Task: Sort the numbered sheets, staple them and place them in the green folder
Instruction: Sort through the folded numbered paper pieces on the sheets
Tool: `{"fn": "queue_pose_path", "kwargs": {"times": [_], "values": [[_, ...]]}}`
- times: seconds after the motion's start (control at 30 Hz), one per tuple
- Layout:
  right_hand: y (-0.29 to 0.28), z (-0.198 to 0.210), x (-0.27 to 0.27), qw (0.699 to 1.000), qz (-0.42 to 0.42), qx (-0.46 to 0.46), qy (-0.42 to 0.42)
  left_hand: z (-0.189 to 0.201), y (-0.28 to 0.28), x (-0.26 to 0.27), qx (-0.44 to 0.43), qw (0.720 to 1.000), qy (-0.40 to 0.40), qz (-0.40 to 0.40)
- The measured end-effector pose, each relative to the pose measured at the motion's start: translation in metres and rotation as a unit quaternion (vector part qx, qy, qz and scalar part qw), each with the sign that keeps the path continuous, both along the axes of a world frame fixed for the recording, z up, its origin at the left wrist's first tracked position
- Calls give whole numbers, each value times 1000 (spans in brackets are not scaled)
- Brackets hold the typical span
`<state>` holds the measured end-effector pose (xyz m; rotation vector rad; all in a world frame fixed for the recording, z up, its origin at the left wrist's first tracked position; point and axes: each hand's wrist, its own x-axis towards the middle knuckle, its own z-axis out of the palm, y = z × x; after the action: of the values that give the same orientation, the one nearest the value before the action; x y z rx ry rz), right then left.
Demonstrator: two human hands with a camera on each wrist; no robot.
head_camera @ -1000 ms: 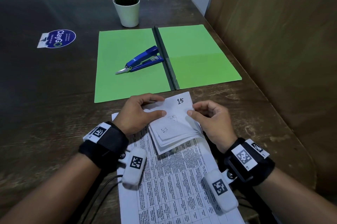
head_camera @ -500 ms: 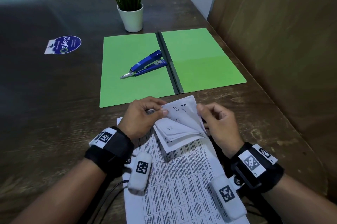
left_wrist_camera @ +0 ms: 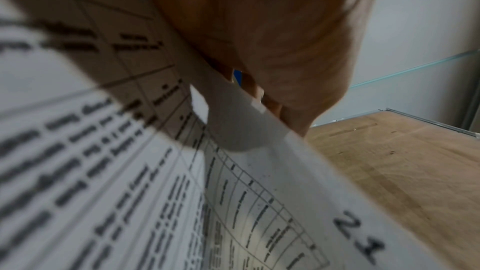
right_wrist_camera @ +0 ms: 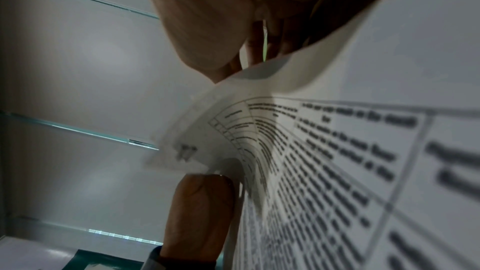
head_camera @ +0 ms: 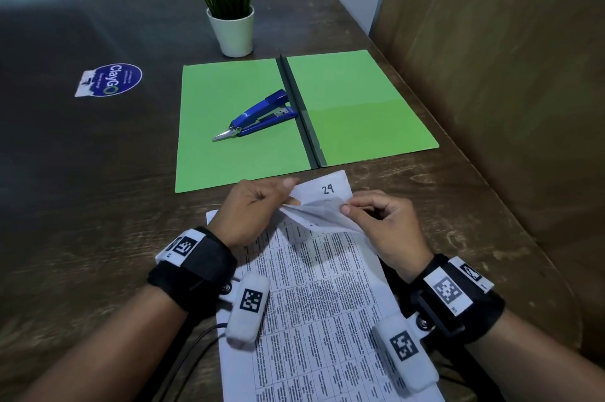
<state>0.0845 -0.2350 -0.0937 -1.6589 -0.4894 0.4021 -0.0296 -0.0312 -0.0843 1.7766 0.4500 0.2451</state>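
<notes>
A stack of printed sheets (head_camera: pixel 320 296) lies on the table in front of me, its top corners lifted. The corner sheet reading 24 (head_camera: pixel 327 189) stands up at the far end. My left hand (head_camera: pixel 258 205) pinches the lifted corners from the left, and my right hand (head_camera: pixel 376 221) pinches a folded-back sheet (head_camera: pixel 322 215) from the right. The left wrist view shows the number 24 (left_wrist_camera: pixel 358 237) on a curved sheet under my left hand (left_wrist_camera: pixel 272 48). The open green folder (head_camera: pixel 360 106) lies beyond the sheets, with a blue stapler (head_camera: pixel 262 113) on its left half.
A potted plant (head_camera: pixel 230 8) in a white pot stands behind the folder. A blue round sticker (head_camera: pixel 113 80) is on the dark table (head_camera: pixel 82 205) at the left. A brown wooden panel (head_camera: pixel 507 74) runs along the table's right edge.
Both hands have leafed through the top corners: the sheet marked 15 was showing, then others were turned back, and now the sheet marked 24 is exposed.
</notes>
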Motion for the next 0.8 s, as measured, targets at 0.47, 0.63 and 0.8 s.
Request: {"fn": "queue_pose_path", "kwargs": {"times": [0.47, 0.63, 0.8], "values": [[0, 2, -1, 999, -32, -2, 13, -8, 3, 1, 23, 1000, -10, 11], [0, 2, 0, 999, -37, -11, 16, -6, 2, 0, 29, 999, -13, 16], [-1, 1, 2, 999, -37, -9, 25, -6, 2, 1, 33, 999, -33, 20]]}}
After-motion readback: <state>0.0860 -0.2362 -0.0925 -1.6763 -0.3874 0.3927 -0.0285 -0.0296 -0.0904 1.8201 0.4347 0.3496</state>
